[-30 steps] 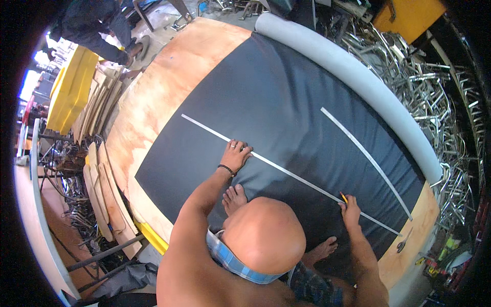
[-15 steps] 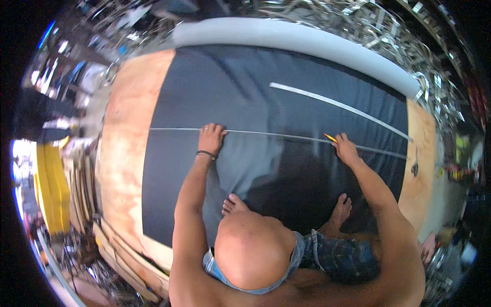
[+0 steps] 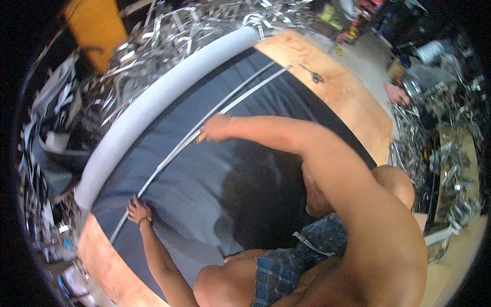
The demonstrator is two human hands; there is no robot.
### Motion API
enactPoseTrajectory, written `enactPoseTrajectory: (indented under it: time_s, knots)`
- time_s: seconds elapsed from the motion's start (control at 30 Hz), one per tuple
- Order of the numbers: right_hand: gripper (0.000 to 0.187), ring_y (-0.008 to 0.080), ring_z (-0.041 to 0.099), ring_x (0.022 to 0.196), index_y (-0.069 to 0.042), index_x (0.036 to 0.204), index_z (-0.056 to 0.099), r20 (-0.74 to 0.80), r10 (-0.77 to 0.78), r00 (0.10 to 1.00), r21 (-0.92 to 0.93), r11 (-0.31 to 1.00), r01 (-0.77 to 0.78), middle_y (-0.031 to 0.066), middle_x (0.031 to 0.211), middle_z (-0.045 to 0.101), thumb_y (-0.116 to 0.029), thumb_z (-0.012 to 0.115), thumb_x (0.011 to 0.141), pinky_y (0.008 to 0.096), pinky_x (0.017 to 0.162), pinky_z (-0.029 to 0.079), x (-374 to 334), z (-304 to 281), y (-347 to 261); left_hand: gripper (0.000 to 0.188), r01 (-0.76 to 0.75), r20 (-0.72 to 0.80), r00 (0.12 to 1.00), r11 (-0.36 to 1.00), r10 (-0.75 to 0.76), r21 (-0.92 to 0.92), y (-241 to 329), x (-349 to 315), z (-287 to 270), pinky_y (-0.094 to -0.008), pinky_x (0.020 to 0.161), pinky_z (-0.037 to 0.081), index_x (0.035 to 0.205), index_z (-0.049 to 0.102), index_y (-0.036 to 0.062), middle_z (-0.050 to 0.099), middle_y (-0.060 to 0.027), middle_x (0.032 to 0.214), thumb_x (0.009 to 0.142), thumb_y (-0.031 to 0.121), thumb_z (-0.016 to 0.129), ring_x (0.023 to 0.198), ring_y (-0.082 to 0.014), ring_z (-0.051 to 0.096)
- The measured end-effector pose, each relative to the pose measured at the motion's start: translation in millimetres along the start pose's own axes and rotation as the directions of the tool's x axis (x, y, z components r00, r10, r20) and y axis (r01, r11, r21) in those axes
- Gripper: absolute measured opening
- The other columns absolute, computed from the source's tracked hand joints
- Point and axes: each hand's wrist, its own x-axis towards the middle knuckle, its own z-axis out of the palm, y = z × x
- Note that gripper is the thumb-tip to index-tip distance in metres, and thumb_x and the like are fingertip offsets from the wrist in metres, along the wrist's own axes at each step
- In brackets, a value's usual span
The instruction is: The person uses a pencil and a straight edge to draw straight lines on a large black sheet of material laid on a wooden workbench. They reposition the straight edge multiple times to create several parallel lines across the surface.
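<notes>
A long thin metal strip lies across a black sheet. My left hand rests on this strip near its left end, fingers spread. A second, shorter pale strip lies close against it in the middle, the two parting toward the far right. Over the strips' middle is my right hand, blurred, its fingers closed round a yellow-orange pencil. Whether that hand also touches a strip, I cannot tell.
Beyond the strips lies a thick pale grey roll. Plywood shows past the sheet's ends, with scissors on the right part. Tangled metal scrap surrounds the board. My bent knees are over the near side.
The view has swung to the right. The long strip has moved away from me, toward the roll, and now meets the shorter strip. My right hand still has the pencil.
</notes>
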Motion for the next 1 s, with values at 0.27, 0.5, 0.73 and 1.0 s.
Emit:
enactPoseTrajectory:
  time_s: [0.27, 0.5, 0.73, 1.0]
  knots:
    - [0.022, 0.0410, 0.071, 0.075, -0.009, 0.094, 0.068, 0.287, -0.220, 0.932, 0.173, 0.969, 0.175, 0.0170, 0.080, 0.071, -0.030, 0.067, 0.087, 0.0554, 0.067, 0.057, -288.3, 17.9, 19.8, 0.086, -0.242, -0.255, 0.935, 0.969, 0.246, 0.048, 50.9, -30.4, 17.5, -0.0671, 0.123, 0.024, 0.167, 0.025, 0.0379, 0.026, -0.0090, 0.172, 0.096, 0.024, 0.070, 0.159, -0.0421, 0.020]
    - [0.034, 0.0434, 0.071, 0.095, -0.013, 0.133, 0.060, 0.157, 0.844, 0.513, 0.367, 0.432, -0.823, 0.0176, 0.109, 0.070, -0.029, 0.058, 0.104, 0.0544, 0.078, 0.058, -433.4, 130.3, 121.1, 0.095, -0.667, -0.319, 0.723, 0.740, 0.613, -0.091, 143.4, -64.8, -109.1, -0.0550, 0.124, 0.030, 0.165, 0.034, 0.0253, 0.039, -0.0227, 0.160, 0.083, 0.005, 0.077, 0.149, -0.0470, 0.034]
    - [0.034, 0.0433, 0.068, 0.106, -0.011, 0.136, 0.060, -0.014, 0.993, -0.114, 0.594, -0.083, -0.800, 0.0183, 0.121, 0.063, -0.018, 0.055, 0.103, 0.0548, 0.086, 0.058, -436.3, 232.1, 253.7, 0.080, -0.883, -0.177, 0.404, 0.433, 0.898, 0.182, 321.4, -58.4, -271.3, -0.0551, 0.124, 0.030, 0.163, 0.039, 0.0130, 0.039, -0.0275, 0.157, 0.089, 0.007, 0.069, 0.146, -0.0496, 0.036]
    - [0.045, 0.0366, 0.058, 0.120, -0.008, 0.132, 0.065, -0.380, 0.907, -0.180, 0.671, 0.136, -0.729, 0.0153, 0.125, 0.062, -0.030, 0.074, 0.093, 0.0532, 0.106, 0.044, -474.9, 240.3, 304.6, 0.078, -0.828, -0.019, 0.211, 0.189, 0.977, 0.528, 585.4, -38.7, -367.1, -0.0608, 0.117, 0.034, 0.163, 0.033, 0.0124, 0.052, -0.0270, 0.151, 0.102, 0.053, 0.059, 0.138, -0.0500, 0.047]
